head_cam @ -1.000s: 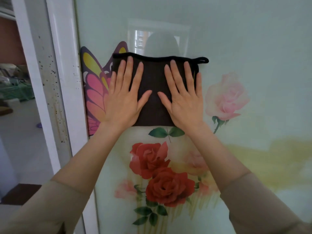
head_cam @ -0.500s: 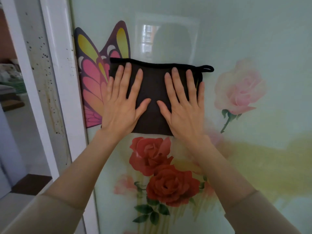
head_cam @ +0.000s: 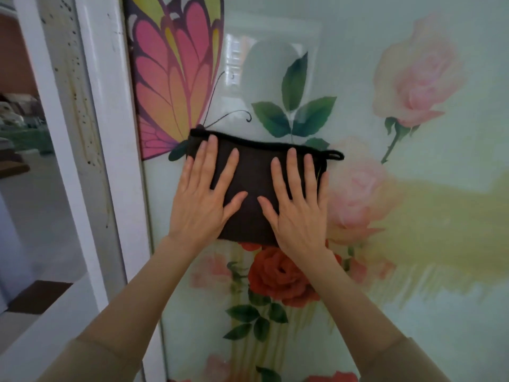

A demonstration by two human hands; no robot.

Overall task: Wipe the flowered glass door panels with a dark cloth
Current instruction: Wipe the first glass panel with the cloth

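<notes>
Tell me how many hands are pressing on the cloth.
2. The left hand lies flat on the left half of the cloth, below the butterfly. The right hand lies flat on the right half, below the loop.

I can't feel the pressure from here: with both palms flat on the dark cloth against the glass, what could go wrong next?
1. The left hand and right hand press the dark cloth flat without gripping it; if pressure eases, it may slide down the glass panel or drop.
2. The speckled door frame lies to the cloth's left; a stroke that far could pick up grime and smear it onto the glass.
</notes>
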